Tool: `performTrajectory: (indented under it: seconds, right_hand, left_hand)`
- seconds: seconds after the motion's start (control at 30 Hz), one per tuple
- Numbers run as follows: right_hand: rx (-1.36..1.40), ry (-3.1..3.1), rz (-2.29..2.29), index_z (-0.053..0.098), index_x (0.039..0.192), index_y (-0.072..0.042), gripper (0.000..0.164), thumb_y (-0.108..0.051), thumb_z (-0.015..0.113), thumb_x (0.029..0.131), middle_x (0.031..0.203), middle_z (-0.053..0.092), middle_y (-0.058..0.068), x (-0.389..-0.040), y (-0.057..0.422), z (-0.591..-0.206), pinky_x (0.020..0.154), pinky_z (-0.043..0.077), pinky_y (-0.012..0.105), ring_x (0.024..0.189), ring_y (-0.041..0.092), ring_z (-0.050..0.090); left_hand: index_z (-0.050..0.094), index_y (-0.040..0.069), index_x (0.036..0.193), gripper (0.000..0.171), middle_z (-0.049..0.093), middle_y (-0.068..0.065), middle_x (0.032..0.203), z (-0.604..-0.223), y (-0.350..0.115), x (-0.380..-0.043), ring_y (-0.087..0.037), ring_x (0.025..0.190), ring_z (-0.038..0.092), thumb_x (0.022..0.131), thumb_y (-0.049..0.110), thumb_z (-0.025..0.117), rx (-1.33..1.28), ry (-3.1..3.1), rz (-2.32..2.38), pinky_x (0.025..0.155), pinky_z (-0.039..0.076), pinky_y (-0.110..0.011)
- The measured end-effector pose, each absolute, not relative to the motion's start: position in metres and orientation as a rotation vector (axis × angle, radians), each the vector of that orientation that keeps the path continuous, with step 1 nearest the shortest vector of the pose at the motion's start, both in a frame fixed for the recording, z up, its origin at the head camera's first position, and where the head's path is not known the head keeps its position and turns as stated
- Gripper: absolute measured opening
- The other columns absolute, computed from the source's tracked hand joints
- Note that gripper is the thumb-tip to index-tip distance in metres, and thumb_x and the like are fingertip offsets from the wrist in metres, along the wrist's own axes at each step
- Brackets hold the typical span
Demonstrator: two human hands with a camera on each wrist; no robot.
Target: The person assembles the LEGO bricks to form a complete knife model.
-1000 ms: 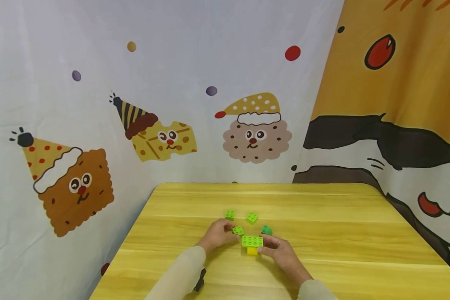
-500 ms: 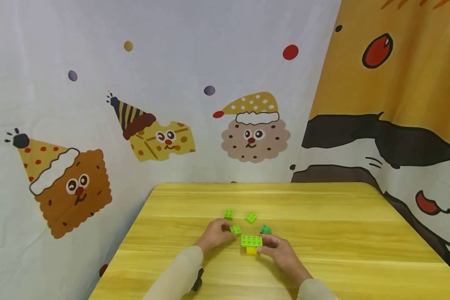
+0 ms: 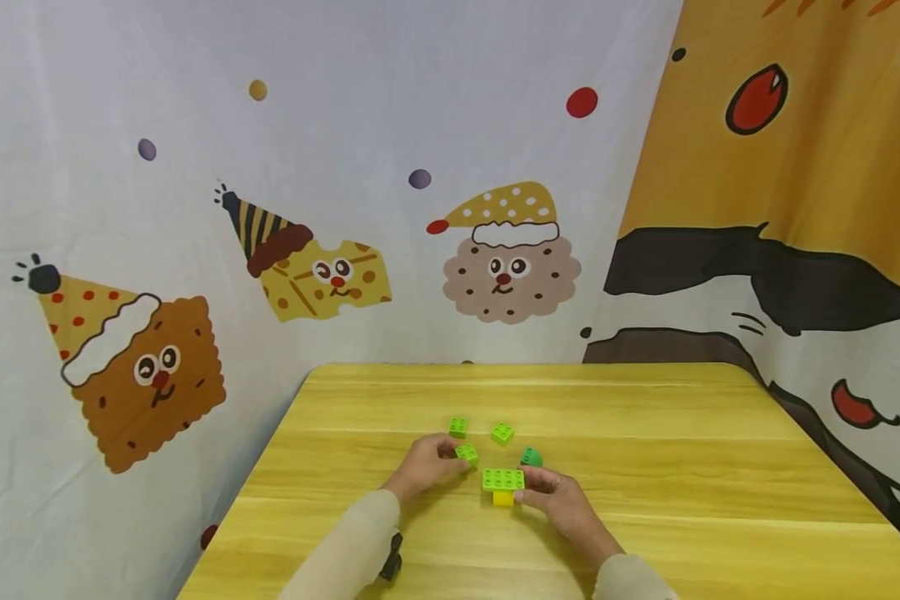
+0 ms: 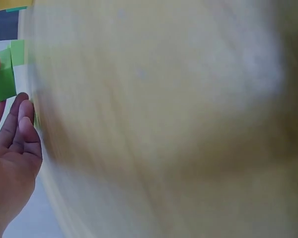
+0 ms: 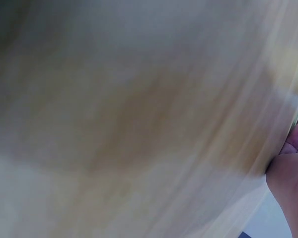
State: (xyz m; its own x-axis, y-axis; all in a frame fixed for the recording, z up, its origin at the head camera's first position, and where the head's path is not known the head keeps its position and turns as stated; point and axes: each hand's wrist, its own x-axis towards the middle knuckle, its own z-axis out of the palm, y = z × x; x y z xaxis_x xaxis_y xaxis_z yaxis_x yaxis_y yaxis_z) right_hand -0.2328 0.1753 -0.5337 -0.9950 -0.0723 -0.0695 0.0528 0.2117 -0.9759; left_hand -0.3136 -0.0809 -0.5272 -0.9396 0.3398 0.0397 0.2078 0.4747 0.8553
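Note:
In the head view my left hand [image 3: 426, 467] pinches a small lime-green building brick [image 3: 466, 454] by its left side. The left wrist view shows that brick [image 4: 4, 77] between thumb and fingertips, the other fingers loosely bent. My right hand [image 3: 564, 503] grips the right end of a long lime-green brick [image 3: 503, 479], which sits across a yellow brick [image 3: 503, 498]. Only part of my right hand [image 5: 293, 153] shows at the edge of the right wrist view; what it holds is out of that frame.
Behind the hands lie two more small lime-green bricks, a left one [image 3: 458, 427] and a right one [image 3: 502, 432]. A darker green rounded brick [image 3: 532, 457] is just beyond my right fingers. The wooden table [image 3: 682, 467] ends at a printed cloth [image 3: 390, 100].
My left hand has drawn the small lime-green brick slightly left and away from the long brick, turning it a little. My right hand stays on the long brick.

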Motion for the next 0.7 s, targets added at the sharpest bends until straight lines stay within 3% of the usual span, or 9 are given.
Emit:
performTrajectory:
  seconds: [0.3, 0.7]
  right_hand:
    - [-0.02, 2.36, -1.909, 0.061, 0.131, 0.002, 0.051, -0.02, 0.078, 0.087, 0.116, 0.067, 0.011, -0.231, 0.175, -0.531, 0.09, 0.051, 0.042, 0.105, 0.024, 0.061]
    - [-0.055, 2.348, -1.911, 0.059, 0.132, 0.003, 0.053, -0.02, 0.077, 0.088, 0.117, 0.067, 0.012, -0.231, 0.175, -0.531, 0.09, 0.051, 0.041, 0.107, 0.026, 0.061]
  left_hand:
    - [0.069, 0.012, 0.107, 0.024, 0.064, 0.002, 0.097, -0.52, -0.083, -0.311, -0.017, 0.09, 0.059, 0.088, 0.024, 0.078, 0.484, 2.553, 1.527, 0.077, 0.05, -0.036]
    - [0.066, 0.004, 0.114, 0.033, 0.064, -0.007, 0.1, -0.504, -0.083, -0.307, -0.021, 0.091, 0.057, 0.09, 0.025, 0.075, 0.471, 2.483, 1.717, 0.075, 0.05, -0.035]
